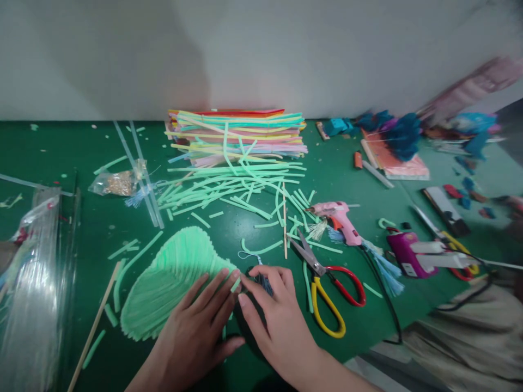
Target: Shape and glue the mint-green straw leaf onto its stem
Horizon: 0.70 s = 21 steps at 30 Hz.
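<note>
A light-green fan-like shape (167, 283), made of pipe cleaners set side by side, lies on the green table. My left hand (204, 321) rests flat over its right part, fingers stretched out. At the narrow right end, my right hand (275, 310) pinches a short piece of green pipe cleaner (236, 285) between thumb and index finger, against the shape's tip. A dark tassel (265, 284) is partly hidden behind the right fingers. Just right of that hand lie scissors (322, 270) with one red and one yellow handle, blades apart.
Cut green pipe cleaners (229, 185) are scattered behind the hands, before a bundle of coloured ones (241, 130). A pink glue gun (341, 218) trails a black cord. Wooden sticks (96, 321), clear plastic sleeves (36, 305) and a purple box (408, 255) lie around. Another person sits at right.
</note>
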Tool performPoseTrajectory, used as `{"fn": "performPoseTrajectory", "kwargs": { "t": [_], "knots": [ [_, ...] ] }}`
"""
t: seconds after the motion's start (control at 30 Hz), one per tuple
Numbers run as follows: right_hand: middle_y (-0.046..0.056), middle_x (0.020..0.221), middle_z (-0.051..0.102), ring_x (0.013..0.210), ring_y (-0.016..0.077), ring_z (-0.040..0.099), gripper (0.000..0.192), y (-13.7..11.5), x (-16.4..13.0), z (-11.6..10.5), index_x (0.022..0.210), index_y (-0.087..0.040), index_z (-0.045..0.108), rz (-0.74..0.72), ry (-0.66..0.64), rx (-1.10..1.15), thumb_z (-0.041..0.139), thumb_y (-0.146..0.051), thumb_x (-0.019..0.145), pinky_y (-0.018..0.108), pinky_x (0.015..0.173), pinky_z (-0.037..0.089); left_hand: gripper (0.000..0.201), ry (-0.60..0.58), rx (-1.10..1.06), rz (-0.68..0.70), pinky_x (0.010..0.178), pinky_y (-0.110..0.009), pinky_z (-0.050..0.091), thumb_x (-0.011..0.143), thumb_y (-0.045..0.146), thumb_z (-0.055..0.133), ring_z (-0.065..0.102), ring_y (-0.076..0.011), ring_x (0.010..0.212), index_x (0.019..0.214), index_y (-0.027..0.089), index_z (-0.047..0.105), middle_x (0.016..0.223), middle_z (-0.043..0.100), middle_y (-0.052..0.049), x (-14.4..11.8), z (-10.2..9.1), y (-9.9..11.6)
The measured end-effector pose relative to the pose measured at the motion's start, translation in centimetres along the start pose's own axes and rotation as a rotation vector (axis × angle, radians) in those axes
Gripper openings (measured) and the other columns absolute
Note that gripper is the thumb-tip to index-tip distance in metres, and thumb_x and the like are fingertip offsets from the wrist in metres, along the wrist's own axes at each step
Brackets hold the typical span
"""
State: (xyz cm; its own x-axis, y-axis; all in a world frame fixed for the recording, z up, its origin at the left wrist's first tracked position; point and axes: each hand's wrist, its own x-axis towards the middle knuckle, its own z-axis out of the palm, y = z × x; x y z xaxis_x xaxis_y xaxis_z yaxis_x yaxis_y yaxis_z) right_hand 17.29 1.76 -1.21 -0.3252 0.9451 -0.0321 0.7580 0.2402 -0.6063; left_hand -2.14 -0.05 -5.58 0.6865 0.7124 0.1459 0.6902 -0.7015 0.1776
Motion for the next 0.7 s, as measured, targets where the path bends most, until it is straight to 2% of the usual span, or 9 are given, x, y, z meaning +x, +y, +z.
{"fn": "performPoseTrajectory", "kwargs": {
  "t": [0.2, 0.33, 0.4, 0.47, 0.57, 0.63, 0.7],
  "knots": [
    [0.015, 0.115, 0.059, 0.109, 0.0324, 0.046, 0.031, 0.0, -0.1, 0.5, 0.121, -0.014, 0.065, -0.132, 0.042, -0.179, 0.053, -0.028, 0.095, 0.050, 0.091, 0.047, 0.057, 0.056, -0.041, -0.042, 0.119, -0.043, 0.020, 0.091, 0.050, 0.054, 0.039, -0.0271, 0.141, 0.136, 0.015, 0.055, 0.149, 0.050, -0.007, 0.4, 0.0, 0.3],
    [0.014, 0.115, 0.058, 0.107, 0.0304, 0.048, 0.029, 0.5, -0.1, 0.4, 0.120, -0.017, 0.064, -0.131, 0.036, -0.148, 0.053, -0.025, 0.095, 0.049, 0.090, 0.048, 0.055, 0.074, -0.121, -0.039, 0.114, -0.044, 0.035, 0.092, 0.043, 0.057, 0.040, -0.0283, 0.140, 0.138, 0.014, 0.051, 0.150, 0.049, -0.011, 0.0, -0.6, 0.1],
    [0.014, 0.116, 0.056, 0.107, 0.0289, 0.049, 0.031, 0.8, -0.3, 0.2, 0.124, -0.017, 0.061, -0.117, 0.061, -0.096, 0.053, -0.023, 0.095, 0.048, 0.091, 0.048, 0.048, 0.129, -0.201, -0.114, 0.110, -0.042, 0.042, 0.094, 0.029, 0.057, 0.039, -0.0283, 0.140, 0.139, 0.014, 0.050, 0.151, 0.046, -0.014, -0.8, -1.2, -0.1],
    [0.014, 0.116, 0.054, 0.107, 0.0279, 0.049, 0.034, 1.1, -0.5, -0.1, 0.128, -0.018, 0.058, -0.110, 0.115, -0.050, 0.054, -0.020, 0.094, 0.046, 0.090, 0.048, 0.040, 0.251, -0.263, -0.267, 0.107, -0.041, 0.045, 0.093, 0.014, 0.056, 0.043, -0.0273, 0.138, 0.132, 0.017, 0.055, 0.147, 0.050, -0.013, -1.9, -1.9, -0.2],
    [0.011, 0.108, 0.055, 0.103, 0.0260, 0.051, 0.022, 1.3, -1.1, -0.3, 0.114, -0.021, 0.064, -0.113, 0.158, 0.022, 0.056, -0.018, 0.093, 0.043, 0.085, 0.049, 0.033, 0.395, -0.265, -0.449, 0.105, -0.047, 0.047, 0.089, 0.004, 0.058, 0.051, -0.0275, 0.130, 0.116, 0.022, 0.064, 0.136, 0.058, -0.009, -3.6, -2.5, 0.1],
    [0.009, 0.102, 0.056, 0.099, 0.0247, 0.052, 0.015, 1.3, -1.4, -0.4, 0.101, -0.022, 0.068, -0.137, 0.130, 0.063, 0.057, -0.017, 0.092, 0.041, 0.083, 0.049, 0.032, 0.393, -0.240, -0.484, 0.102, -0.050, 0.048, 0.087, 0.004, 0.060, 0.051, -0.0291, 0.130, 0.112, 0.024, 0.066, 0.133, 0.060, -0.008, -4.4, -2.6, 0.7],
    [0.009, 0.101, 0.056, 0.098, 0.0244, 0.052, 0.016, 1.2, -1.6, -0.2, 0.100, -0.022, 0.070, -0.172, 0.086, 0.075, 0.059, -0.017, 0.091, 0.041, 0.084, 0.049, 0.034, 0.337, -0.223, -0.443, 0.102, -0.053, 0.047, 0.087, 0.005, 0.061, 0.049, -0.0303, 0.132, 0.115, 0.024, 0.065, 0.134, 0.060, -0.008, -4.8, -2.3, 1.5]
  ]
}}
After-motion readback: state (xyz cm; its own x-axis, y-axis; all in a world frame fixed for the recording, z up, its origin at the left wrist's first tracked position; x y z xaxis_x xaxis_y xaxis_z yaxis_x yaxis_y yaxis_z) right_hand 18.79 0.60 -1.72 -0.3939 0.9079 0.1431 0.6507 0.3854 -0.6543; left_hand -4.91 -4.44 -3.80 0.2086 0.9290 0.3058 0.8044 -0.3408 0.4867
